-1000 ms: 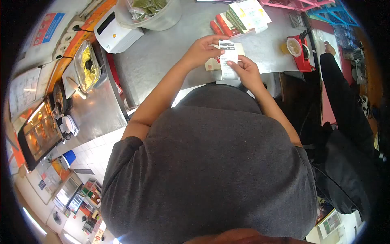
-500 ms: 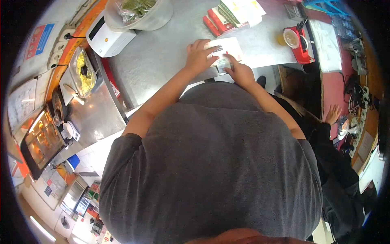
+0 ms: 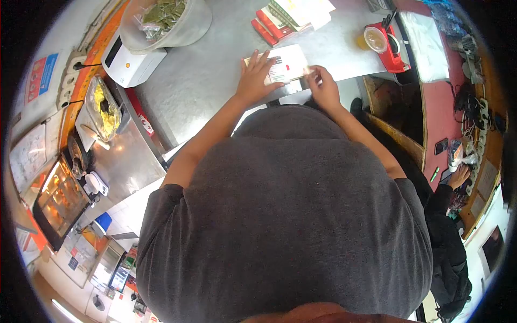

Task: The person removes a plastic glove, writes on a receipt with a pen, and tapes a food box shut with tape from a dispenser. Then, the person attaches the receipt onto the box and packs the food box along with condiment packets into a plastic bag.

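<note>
A white pad or booklet [image 3: 293,56] with printing and a small red mark lies near the front edge of the metal table. My left hand [image 3: 255,78] rests flat on its left part, fingers spread, beside a printed slip [image 3: 277,71] on top. At the pad's lower right corner is my right hand [image 3: 324,89], its fingers curled and the fingertips close together. Whether a page corner is pinched there is too small to make out. Behind the pad sits a stack of red and green-white boxes or books [image 3: 280,24].
A tub [image 3: 202,21] of bagged green leaves and a white device [image 3: 126,62] stand at the left. To the right are a red tape dispenser [image 3: 396,51] and a lidded cup [image 3: 371,39]. Another person's hand [image 3: 459,176] is over the red counter [image 3: 433,126].
My right hand has drawn back from the slip to the pad's right corner. My left hand has flattened out on the pad. The other person's hand has moved farther along the red counter.
</note>
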`<state>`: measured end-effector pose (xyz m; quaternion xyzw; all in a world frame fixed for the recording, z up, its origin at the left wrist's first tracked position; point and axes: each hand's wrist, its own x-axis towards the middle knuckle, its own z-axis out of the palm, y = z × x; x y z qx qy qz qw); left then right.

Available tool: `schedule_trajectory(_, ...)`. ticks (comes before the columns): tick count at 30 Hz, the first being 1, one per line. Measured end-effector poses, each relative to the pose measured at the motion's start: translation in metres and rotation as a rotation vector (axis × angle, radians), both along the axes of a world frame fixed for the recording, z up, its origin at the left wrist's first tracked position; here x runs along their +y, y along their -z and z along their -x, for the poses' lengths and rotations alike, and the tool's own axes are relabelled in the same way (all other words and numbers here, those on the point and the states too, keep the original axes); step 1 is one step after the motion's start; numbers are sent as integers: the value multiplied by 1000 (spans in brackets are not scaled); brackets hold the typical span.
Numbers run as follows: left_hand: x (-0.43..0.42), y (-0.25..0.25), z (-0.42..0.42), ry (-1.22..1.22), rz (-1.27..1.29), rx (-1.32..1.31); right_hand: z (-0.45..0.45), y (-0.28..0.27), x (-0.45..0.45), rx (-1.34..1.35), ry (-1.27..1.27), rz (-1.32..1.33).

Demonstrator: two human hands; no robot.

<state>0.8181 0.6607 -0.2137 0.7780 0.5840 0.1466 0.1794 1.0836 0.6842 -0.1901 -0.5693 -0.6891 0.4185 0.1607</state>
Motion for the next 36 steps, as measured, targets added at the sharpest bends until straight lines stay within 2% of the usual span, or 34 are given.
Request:
schedule_trajectory(1, -1, 0, -3, 0, 5, 2, 1, 2, 6, 33, 125, -89)
schedule_trajectory(3, -1, -1, -4, -26, -1, 20, 3, 5, 15, 42, 145, -44)
schedule_trajectory(5, -2, -3, -6, -32, -4, 20, 2, 9, 25, 79, -89, -239)
schedule_trajectory(8, -1, -5, -9, -31, -31, 43, 2, 19, 22, 4, -61, -232)
schedule_trajectory(12, -3, -10, -13, 13, -66, 170, 4, 25, 18, 65, -68, -236)
schedule_trajectory(19, -1, -5, -14, 10, -96, 197, 5, 45, 30, 81, -133, -135)
schedule_trajectory(21, 0, -1, -15, -46, -86, 102, 6, 45, 28, 71, -131, -145)
schedule_trajectory(23, 0, -3, -16, -48, -83, 126, 5, 20, 27, -106, -170, -127)
schedule_trajectory(26, -2, -5, -16, -47, -88, 153, 3, 32, 28, -232, -182, -192)
schedule_trajectory(29, -2, -3, -17, -50, -96, 160, -1, 17, 33, -268, -182, -170)
schedule_trajectory(30, -1, -4, -17, -53, -91, 167, -3, 11, 35, -180, -97, -289)
schedule_trajectory(31, 0, -5, -17, -54, -101, 165, -7, 8, 44, -183, -96, -299)
schedule_trajectory(34, 0, -9, -15, -54, -50, 156, -21, -6, 80, 127, 224, -473)
schedule_trajectory(35, 0, -11, -16, -62, -55, 158, -31, -16, 96, 139, 219, -475)
schedule_trajectory(36, -1, -12, -15, -58, -50, 152, -33, -37, 112, 116, 226, -593)
